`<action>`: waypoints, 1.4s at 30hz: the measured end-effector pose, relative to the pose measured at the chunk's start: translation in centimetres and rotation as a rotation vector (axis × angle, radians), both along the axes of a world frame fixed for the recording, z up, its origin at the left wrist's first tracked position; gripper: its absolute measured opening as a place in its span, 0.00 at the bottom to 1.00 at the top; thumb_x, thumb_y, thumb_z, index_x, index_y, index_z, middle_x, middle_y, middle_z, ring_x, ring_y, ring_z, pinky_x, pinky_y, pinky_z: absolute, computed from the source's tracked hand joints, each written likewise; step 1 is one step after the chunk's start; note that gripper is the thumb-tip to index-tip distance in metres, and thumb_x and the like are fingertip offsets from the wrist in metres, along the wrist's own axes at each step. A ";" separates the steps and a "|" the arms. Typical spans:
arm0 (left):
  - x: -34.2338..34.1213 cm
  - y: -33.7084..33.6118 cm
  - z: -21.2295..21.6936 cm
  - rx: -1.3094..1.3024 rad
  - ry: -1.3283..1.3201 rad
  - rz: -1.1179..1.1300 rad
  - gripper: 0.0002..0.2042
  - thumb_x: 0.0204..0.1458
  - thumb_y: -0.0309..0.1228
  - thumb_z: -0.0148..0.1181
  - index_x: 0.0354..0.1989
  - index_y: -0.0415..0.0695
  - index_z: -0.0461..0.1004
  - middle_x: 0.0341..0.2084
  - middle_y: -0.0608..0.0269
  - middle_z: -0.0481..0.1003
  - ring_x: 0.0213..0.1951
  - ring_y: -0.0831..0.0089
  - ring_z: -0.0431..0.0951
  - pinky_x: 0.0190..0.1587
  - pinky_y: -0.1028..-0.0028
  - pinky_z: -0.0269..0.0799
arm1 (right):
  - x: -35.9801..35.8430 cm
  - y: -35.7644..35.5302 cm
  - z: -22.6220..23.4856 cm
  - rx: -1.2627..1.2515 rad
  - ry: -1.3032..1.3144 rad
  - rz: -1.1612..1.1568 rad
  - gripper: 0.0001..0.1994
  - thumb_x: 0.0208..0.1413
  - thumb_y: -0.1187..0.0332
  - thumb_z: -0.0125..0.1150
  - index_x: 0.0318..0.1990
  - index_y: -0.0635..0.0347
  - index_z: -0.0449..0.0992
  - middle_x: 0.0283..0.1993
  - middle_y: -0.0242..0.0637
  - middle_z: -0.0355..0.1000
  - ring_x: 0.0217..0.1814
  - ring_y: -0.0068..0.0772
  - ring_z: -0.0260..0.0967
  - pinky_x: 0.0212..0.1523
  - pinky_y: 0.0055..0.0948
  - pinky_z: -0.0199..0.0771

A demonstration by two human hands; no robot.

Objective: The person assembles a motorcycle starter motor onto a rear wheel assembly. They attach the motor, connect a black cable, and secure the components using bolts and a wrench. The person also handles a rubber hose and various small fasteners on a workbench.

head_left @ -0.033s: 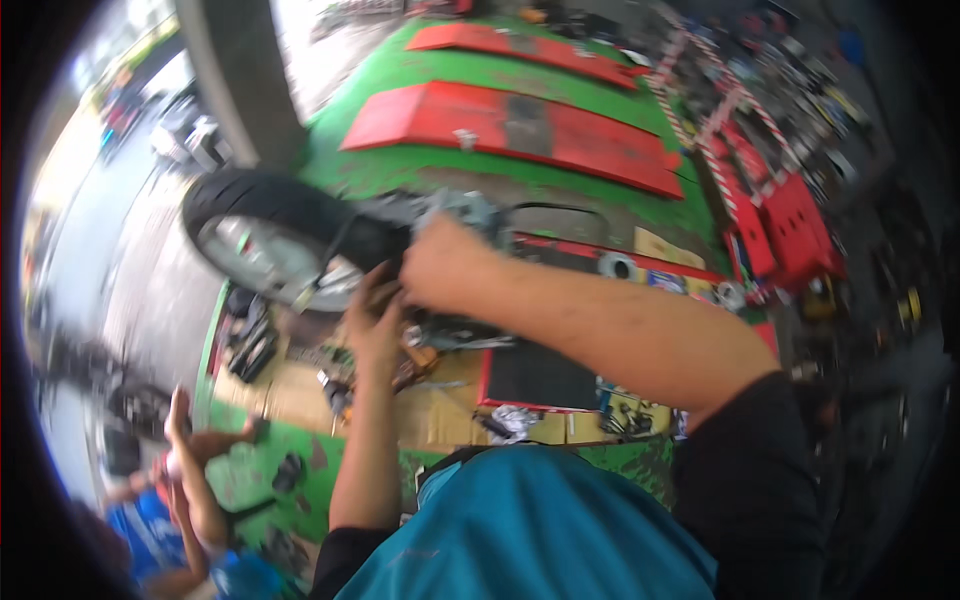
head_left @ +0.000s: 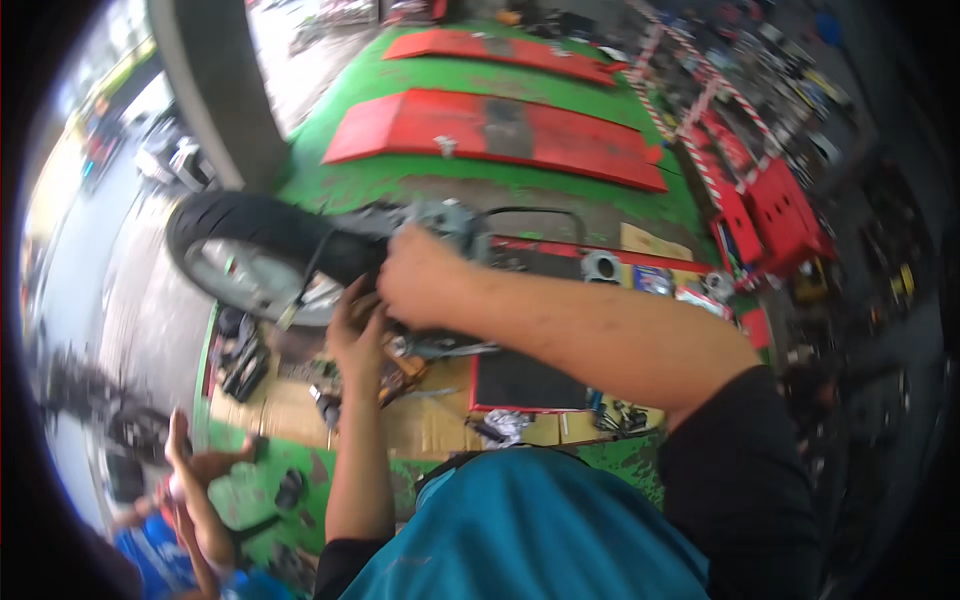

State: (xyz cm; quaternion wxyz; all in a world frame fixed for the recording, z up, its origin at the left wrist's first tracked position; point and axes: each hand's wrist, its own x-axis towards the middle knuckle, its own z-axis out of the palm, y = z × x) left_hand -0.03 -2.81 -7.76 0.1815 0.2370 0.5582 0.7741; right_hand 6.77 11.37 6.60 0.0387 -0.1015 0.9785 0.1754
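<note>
Presently my right hand (head_left: 425, 275) grips the grey engine casing (head_left: 450, 222) from above, my left hand (head_left: 358, 325) curled on it just below, motorcycle wheel (head_left: 255, 255) lying leftward.

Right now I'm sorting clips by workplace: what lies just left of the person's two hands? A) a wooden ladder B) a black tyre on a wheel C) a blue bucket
B: a black tyre on a wheel sits left of the left hand and right hand.

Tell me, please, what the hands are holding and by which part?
Both hands grip the grey engine assembly beside the rear wheel: right hand on top, left hand underneath. The exact part is blurred.
</note>
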 end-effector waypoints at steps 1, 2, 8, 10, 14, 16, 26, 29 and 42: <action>0.0 -0.2 0.4 0.011 -0.035 0.027 0.28 0.59 0.16 0.63 0.69 0.34 0.66 0.51 0.50 0.80 0.49 0.68 0.83 0.52 0.72 0.80 | -0.2 -0.3 0.0 0.024 -0.019 0.000 0.13 0.56 0.51 0.64 0.32 0.45 0.88 0.35 0.31 0.84 0.46 0.38 0.81 0.49 0.45 0.70; -0.1 0.4 0.2 -0.007 -0.005 0.025 0.27 0.58 0.15 0.63 0.68 0.34 0.67 0.52 0.52 0.79 0.48 0.70 0.83 0.52 0.73 0.79 | 0.1 -0.3 0.4 0.050 -0.033 -0.012 0.11 0.54 0.53 0.65 0.31 0.44 0.88 0.35 0.30 0.84 0.47 0.37 0.80 0.50 0.44 0.68; -0.1 2.7 -0.2 -0.057 0.005 -0.076 0.25 0.58 0.17 0.63 0.65 0.33 0.69 0.51 0.51 0.80 0.50 0.68 0.80 0.52 0.71 0.77 | 0.3 1.5 -4.0 -0.091 0.112 -0.240 0.08 0.53 0.57 0.65 0.34 0.41 0.89 0.36 0.25 0.84 0.44 0.33 0.80 0.47 0.45 0.66; -1.0 0.4 -0.3 -0.093 0.059 -0.072 0.25 0.60 0.17 0.61 0.66 0.31 0.66 0.53 0.49 0.78 0.53 0.66 0.79 0.56 0.69 0.76 | -0.6 -0.3 -2.5 -0.036 0.010 -0.188 0.10 0.54 0.54 0.65 0.37 0.39 0.89 0.38 0.23 0.84 0.46 0.31 0.79 0.48 0.47 0.65; -3.3 0.4 -2.5 -0.248 0.174 -0.039 0.26 0.63 0.26 0.61 0.69 0.36 0.63 0.60 0.50 0.73 0.58 0.63 0.75 0.55 0.64 0.77 | -1.1 -0.8 -1.9 0.118 -0.013 -0.206 0.14 0.53 0.50 0.64 0.42 0.39 0.89 0.43 0.26 0.84 0.54 0.34 0.74 0.50 0.47 0.63; -2.2 1.7 -1.5 -0.191 0.021 -0.025 0.27 0.61 0.26 0.65 0.67 0.32 0.64 0.58 0.50 0.74 0.57 0.63 0.76 0.57 0.67 0.75 | -3.8 0.0 -5.9 0.132 0.030 -0.222 0.18 0.53 0.47 0.65 0.45 0.40 0.89 0.47 0.27 0.84 0.53 0.35 0.74 0.52 0.47 0.62; -1.0 0.4 -0.2 -0.237 0.089 -0.065 0.27 0.60 0.39 0.68 0.66 0.42 0.71 0.53 0.47 0.76 0.47 0.54 0.79 0.50 0.56 0.79 | 2.0 -4.4 -2.8 -0.221 0.360 -0.409 0.16 0.53 0.50 0.63 0.36 0.50 0.87 0.33 0.28 0.80 0.47 0.34 0.74 0.54 0.46 0.65; -3.3 0.3 -1.7 -0.343 0.549 -0.066 0.27 0.59 0.39 0.69 0.65 0.41 0.71 0.52 0.46 0.76 0.46 0.54 0.80 0.48 0.56 0.79 | 11.8 -3.6 -2.3 -0.524 0.614 -0.130 0.14 0.51 0.53 0.64 0.26 0.53 0.82 0.24 0.30 0.75 0.40 0.38 0.73 0.47 0.47 0.66; 7.6 8.9 -5.7 -0.296 0.604 0.085 0.29 0.57 0.49 0.68 0.55 0.34 0.75 0.51 0.41 0.74 0.44 0.51 0.78 0.46 0.53 0.78 | 53.7 -7.2 -22.5 -0.927 0.938 -1.428 0.18 0.67 0.52 0.61 0.32 0.57 0.80 0.28 0.45 0.74 0.35 0.54 0.74 0.38 0.50 0.73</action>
